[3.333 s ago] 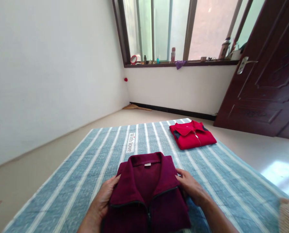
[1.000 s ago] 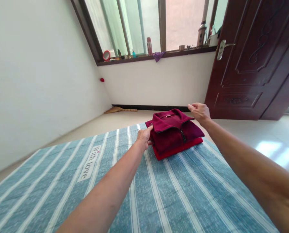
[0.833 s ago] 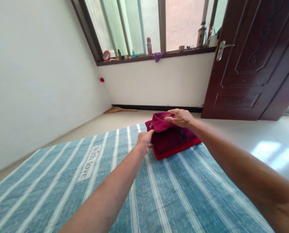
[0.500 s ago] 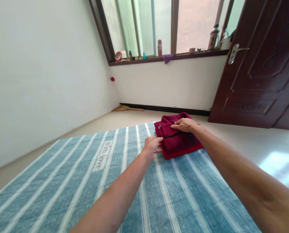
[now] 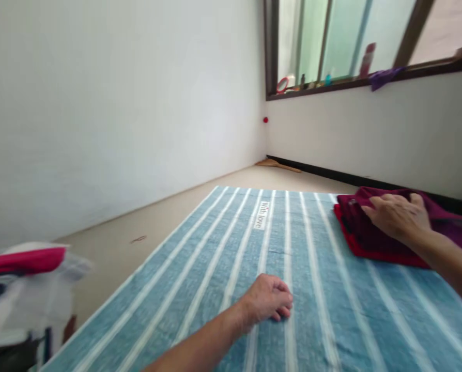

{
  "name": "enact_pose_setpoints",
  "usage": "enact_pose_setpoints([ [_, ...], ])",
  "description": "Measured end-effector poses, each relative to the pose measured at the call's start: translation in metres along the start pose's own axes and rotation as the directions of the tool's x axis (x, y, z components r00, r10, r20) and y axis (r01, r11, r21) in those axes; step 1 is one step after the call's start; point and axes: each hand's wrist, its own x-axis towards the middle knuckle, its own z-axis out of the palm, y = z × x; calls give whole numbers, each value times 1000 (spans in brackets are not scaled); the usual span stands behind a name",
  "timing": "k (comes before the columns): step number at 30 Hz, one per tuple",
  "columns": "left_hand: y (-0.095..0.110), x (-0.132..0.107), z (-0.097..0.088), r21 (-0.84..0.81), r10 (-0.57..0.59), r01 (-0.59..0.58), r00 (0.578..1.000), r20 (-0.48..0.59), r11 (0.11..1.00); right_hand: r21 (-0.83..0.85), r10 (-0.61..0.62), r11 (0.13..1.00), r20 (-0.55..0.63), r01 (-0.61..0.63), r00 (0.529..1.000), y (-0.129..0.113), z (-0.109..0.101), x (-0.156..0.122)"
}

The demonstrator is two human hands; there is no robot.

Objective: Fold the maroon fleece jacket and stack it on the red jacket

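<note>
My right hand (image 5: pixel 399 214) rests on top of a folded maroon garment (image 5: pixel 365 227), its fingers apart and lying over the cloth. Beneath that garment a folded bright red one (image 5: pixel 386 257) shows along the near edge. The pile sits at the far right of a blue bedspread with white stripes (image 5: pixel 208 258). My left hand (image 5: pixel 267 298) is away from the clothes, over the middle of the bedspread. Its fingers are loosely curled together with nothing in them.
At the lower left, beside the bed, is a blurred heap of clothes with a pink-red piece (image 5: pixel 25 261) on top. A broom (image 5: pixel 279 164) lies on the floor by the corner. Small items and a purple cloth (image 5: pixel 384 77) are on the window sill.
The view has swung left, bringing the heap at the left into sight. My left hand has come off the folded clothes and moved back; my right hand has stayed on them.
</note>
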Motion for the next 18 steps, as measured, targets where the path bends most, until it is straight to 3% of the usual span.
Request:
enact_pose_setpoints([
  [2, -22, -23, -10, -49, -10, 7, 998, -62, 999, -47, -152, 988, -158, 146, 976, -26, 16, -18],
  [4, -41, -44, -15, -111, -21, 9, 994, -106, 994, -10, -298, 952, -250, 305, 921, -56, 39, -39],
  [9, -78, -82, -18, -247, -26, -9, 990, -140, 969, 340, -487, 757, -275, 558, 829, -147, 82, -109],
  [14, -105, -115, -25, -327, -3, -57, 984, -179, 943, 519, -561, 595, -279, 614, 780, -234, 75, -176],
  [18, -117, -147, -44, -337, -5, -100, 955, -297, 936, 553, -618, 479, -340, 682, 709, -281, 59, -214],
])
